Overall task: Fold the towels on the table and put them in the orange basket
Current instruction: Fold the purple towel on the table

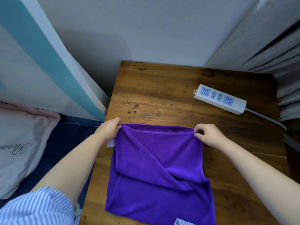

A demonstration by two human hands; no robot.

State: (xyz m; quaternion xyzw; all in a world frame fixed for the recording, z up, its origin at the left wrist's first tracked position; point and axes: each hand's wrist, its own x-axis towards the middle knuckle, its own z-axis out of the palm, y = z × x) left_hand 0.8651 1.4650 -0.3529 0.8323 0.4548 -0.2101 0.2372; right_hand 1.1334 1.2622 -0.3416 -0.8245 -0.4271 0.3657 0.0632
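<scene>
A pale pillow [19,143] lies on the bed at far left, beside the wooden counter [162,95]. The left hand [108,129] pinches the far-left corner of a purple towel [159,172], which is lifted there, creased diagonally, its near part flat on the counter, a white label at its left edge. The right hand [209,135] pinches the far-right corner; a white power strip [220,99] lies beyond.

1. A pale grey wall [146,30] is seen behind a worn wooden table [162,95].
2. A white power strip [220,99] is laid on the table's right part.
3. A pale pillow [21,143] is placed on dark blue bedding [65,140] at left.
4. A white-and-teal panel [48,62] is leaned against the wall.
</scene>
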